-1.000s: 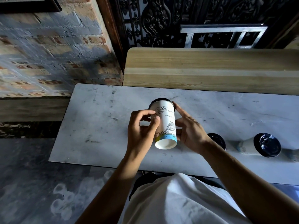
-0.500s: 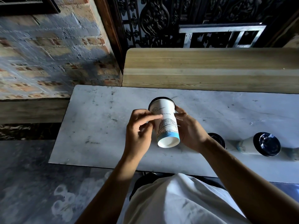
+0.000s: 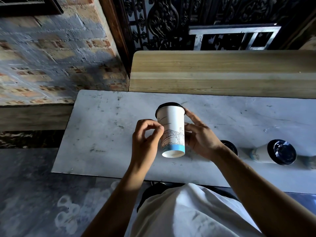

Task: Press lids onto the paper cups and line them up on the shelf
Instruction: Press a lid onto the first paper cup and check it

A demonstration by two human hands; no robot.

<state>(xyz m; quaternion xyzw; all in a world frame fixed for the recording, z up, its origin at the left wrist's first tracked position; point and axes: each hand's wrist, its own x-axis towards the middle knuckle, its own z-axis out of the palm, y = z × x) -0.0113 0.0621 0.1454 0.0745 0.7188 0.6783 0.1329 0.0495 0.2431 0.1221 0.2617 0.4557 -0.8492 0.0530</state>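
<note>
A: Setting, item one?
B: A brick wall [image 3: 51, 53] at the left, dark carved screen [image 3: 162, 21] behind, a pale wooden shelf [image 3: 222, 71] along the far edge. In front of it, one scuffed white desk [image 3: 106, 134].

A: Main item?
B: One paper cup [image 3: 172, 132], white, line drawing of a bridge, blue band near the base. Black lid [image 3: 168, 105] already on its mouth. The cup is held above the middle of the desk, tipped so that the lid points away and the hollow base faces the camera.

A: Left hand?
B: The left hand [image 3: 147, 139] is at the cup's left side. Its grip is loosely curled, thumb and forefinger meeting against the cup wall; the other fingers are bent in and hold nothing.

A: Right hand?
B: The right hand [image 3: 200, 139] is at the cup's right side. Its grip is fairly open, the fingers spread along the wall, with one fingertip up by the rim of the lid.

A: Other stock?
B: A second lidded cup [image 3: 273, 152] lies on its side at the right of the desk, lid towards the camera. A further black lid [image 3: 230, 147] shows just behind the right wrist; what it sits on is hidden. A white garment [image 3: 188, 214] fills the lower edge.
</note>
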